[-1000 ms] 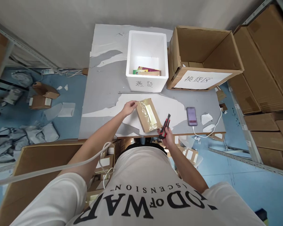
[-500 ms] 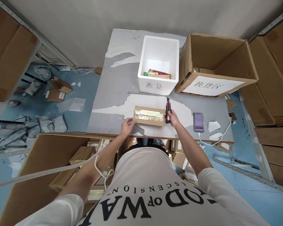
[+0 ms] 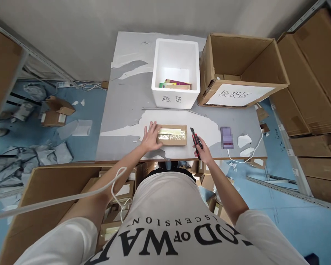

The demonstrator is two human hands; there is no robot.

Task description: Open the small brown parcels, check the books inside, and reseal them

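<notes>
A small brown cardboard box [image 3: 173, 141] sealed with clear tape lies on the table, a pale label strip along its top. At its left end is my left hand [image 3: 151, 139], fingers spread and stretched out, the thumb by the box's near corner. To the right of the box, my right hand [image 3: 204, 151] is closed around a black and red utility knife [image 3: 195, 138]. The knife's tip points away from me and slightly left, apart from the box.
A white foam box [image 3: 176, 99] holding several colourful flat packs stands behind. Beside it is a large open carton [image 3: 244, 95] with a handwritten sign. A phone [image 3: 226, 137] on a white cable and paper scraps [image 3: 244, 140] lie at right. A big carton [image 3: 52, 198] of parcels stands below left.
My left hand has shifted from the box's near left corner to its left end, with fingers now spread. The knife has tilted left and moved slightly away from the box.
</notes>
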